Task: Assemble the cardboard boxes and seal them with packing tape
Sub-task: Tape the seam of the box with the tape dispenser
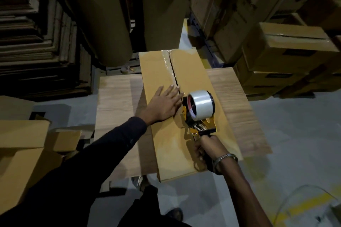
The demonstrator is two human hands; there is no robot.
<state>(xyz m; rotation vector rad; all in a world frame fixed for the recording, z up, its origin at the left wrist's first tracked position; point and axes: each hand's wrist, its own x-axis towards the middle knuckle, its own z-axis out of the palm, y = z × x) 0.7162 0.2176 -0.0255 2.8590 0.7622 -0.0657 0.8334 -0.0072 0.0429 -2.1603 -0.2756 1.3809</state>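
R hand, nearest cam, fingers wrapped round handle of yellow-black tape dispenser w/ clear tape roll, sitting on the long tan cardboard box at its centre seam. L hand lies flat, fingers spread, pressing box top just left of dispenser. Glossy tape strip on seam beyond dispenser, toward far end. Box lies on wood-grain table, overhanging near edge. Taped cartons stacked right of box, flat cardboard stacks left, big brown rolls behind. Grey floor.

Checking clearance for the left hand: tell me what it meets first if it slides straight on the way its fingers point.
Likely the taped centre seam; the left hand lies flat on the cardboard box, fingertips nearly there.
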